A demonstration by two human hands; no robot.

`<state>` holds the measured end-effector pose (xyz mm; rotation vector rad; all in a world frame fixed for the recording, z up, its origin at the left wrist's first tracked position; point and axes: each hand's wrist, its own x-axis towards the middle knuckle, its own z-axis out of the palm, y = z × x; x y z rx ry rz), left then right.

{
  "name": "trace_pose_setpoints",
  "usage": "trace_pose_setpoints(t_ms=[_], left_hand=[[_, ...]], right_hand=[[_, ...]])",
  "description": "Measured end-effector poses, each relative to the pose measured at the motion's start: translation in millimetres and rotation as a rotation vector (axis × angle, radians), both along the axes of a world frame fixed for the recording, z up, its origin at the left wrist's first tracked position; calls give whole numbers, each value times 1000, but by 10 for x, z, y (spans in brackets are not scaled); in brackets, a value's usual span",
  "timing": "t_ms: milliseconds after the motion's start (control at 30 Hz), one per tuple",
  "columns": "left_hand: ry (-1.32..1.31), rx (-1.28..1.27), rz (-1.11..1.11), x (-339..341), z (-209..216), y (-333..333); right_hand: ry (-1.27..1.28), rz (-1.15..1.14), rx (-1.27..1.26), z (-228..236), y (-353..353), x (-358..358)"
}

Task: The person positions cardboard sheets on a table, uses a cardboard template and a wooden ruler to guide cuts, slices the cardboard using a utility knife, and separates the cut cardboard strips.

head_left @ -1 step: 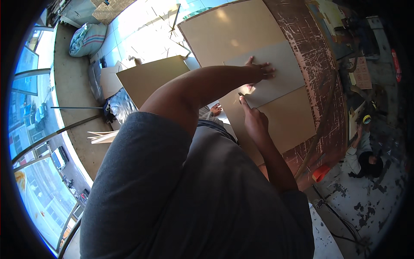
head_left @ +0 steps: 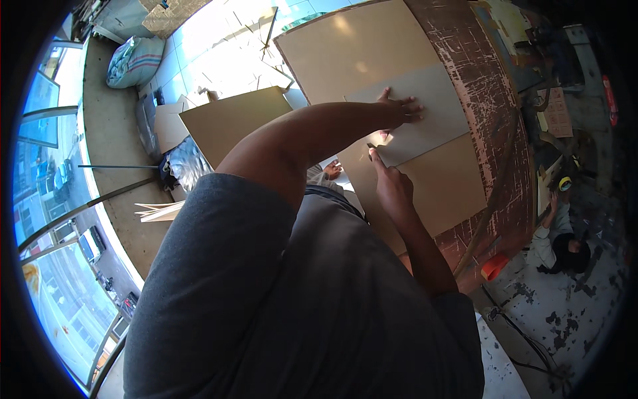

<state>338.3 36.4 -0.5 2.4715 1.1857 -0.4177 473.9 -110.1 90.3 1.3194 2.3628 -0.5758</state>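
Observation:
My left hand point(head_left: 402, 111) lies flat with its fingers spread on a large thin board point(head_left: 365, 53), which looks beige at its far end and grey near me. My right hand point(head_left: 395, 189) is closed, the index finger stretched along a small dark tool point(head_left: 371, 147) that looks like a cutter knife. Most of that tool is hidden in the hand. Its tip sits close to the near edge of the large board. Under that edge lies a brown board point(head_left: 445, 186), on the scratched reddish-brown worktable point(head_left: 465, 53).
Left of the table stands a tilted brown panel point(head_left: 232, 120); thin strips litter the bright tiled floor beyond. Another hand point(head_left: 333, 169) shows below my left forearm. At the right, a co-worker point(head_left: 568, 253) is near a cluttered bench. A red object point(head_left: 494, 267) is by the table's near corner.

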Motion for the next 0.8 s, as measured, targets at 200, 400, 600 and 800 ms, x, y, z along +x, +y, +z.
trace_pose_setpoints(t_ms=[200, 400, 600, 800], left_hand=[[28, -54, -27, -28, 81, 5], [-295, -156, 75, -440, 49, 213], [-714, 190, 674, -687, 243, -91], [-583, 237, 709, -971, 134, -214]], right_hand=[[326, -123, 96, 96, -291, 344], [817, -755, 187, -630, -770, 1070], [1231, -1478, -103, -485, -103, 867], [1332, -1551, -55, -758, 488, 482]])
